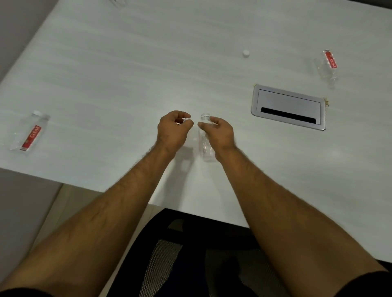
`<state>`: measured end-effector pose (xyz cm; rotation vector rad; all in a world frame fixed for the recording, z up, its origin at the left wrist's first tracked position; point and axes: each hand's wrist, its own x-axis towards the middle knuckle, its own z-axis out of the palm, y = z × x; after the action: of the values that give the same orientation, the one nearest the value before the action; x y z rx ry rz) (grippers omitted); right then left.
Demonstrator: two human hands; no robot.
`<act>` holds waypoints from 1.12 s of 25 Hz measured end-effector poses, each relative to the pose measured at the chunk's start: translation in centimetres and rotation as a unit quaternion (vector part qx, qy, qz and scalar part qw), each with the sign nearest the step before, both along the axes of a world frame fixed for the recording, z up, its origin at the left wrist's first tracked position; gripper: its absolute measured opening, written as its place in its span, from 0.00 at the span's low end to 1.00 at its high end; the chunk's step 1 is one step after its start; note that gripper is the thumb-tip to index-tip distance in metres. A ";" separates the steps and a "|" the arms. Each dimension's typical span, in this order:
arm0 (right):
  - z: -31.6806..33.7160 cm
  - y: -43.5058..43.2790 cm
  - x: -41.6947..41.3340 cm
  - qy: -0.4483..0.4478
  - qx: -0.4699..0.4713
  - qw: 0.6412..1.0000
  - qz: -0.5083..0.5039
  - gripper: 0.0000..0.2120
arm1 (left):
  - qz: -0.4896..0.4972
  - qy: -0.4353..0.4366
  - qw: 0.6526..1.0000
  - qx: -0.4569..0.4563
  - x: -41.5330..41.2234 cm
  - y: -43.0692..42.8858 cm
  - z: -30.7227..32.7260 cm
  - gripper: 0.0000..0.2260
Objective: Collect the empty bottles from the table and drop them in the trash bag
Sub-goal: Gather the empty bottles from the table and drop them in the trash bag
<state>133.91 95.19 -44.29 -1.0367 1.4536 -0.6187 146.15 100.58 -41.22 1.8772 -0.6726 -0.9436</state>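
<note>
Right hand (218,131) grips a clear, label-less bottle (205,146) near the desk's (127,74) front edge — left hand (172,131) pinches something small and white.

Your right hand (218,131) hides part of the clear bottle (205,146); something white sits pinched in your left fingers (186,122) (too small to tell). Another object (118,2) is cut off at the top edge.
</note>
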 end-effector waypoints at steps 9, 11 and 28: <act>10.9 14.8 -8.1 -0.098 -0.083 0.969 0.210 0.21 | -0.031 0.047 0.996 -0.072 -6.0 13.6 9.9 0.10; 12.5 18.3 -9.5 -0.098 -0.152 0.959 0.220 0.23 | -0.018 0.077 0.991 -0.107 -7.2 17.7 12.1 0.10; 17.6 42.6 8.1 -0.031 -0.319 0.876 0.361 0.26 | 0.155 0.068 0.972 -0.161 7.7 45.4 16.2 0.11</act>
<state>141.98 137.76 -26.74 -1.9292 0.6868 -0.5673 153.84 145.98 -25.03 1.5571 -0.4042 -0.7060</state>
